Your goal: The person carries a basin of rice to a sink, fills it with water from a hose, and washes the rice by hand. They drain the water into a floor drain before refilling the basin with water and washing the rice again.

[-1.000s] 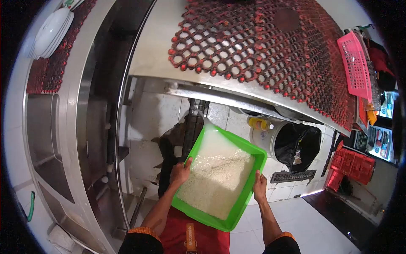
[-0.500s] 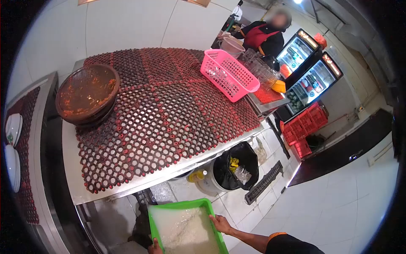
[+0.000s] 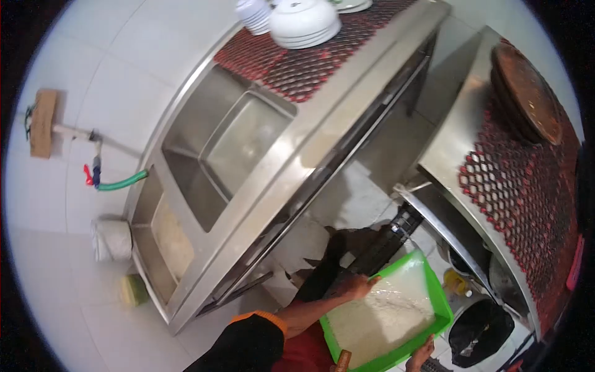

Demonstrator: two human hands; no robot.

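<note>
A green rectangular tub [image 3: 446,313] is held level with cloudy whitish water and pale grains like rice [image 3: 378,319] inside. My left hand [image 3: 356,287] grips its left rim, thumb over the edge. My right hand [image 3: 423,352] holds the rim at the lower right. The tub hangs over the floor between the steel sink and the matted table.
A steel double sink [image 3: 248,214] stands ahead and left, with a green hose [image 3: 124,181] at its tap. White bowls [image 3: 304,23] sit on red-black matting. At right are a table with a clay mortar [image 3: 527,93] and a black-lined bin [image 3: 480,332].
My view has swung left from the matted table to the sink. The tub has come round with me, still in both hands. The pink basket is mostly out of sight.
</note>
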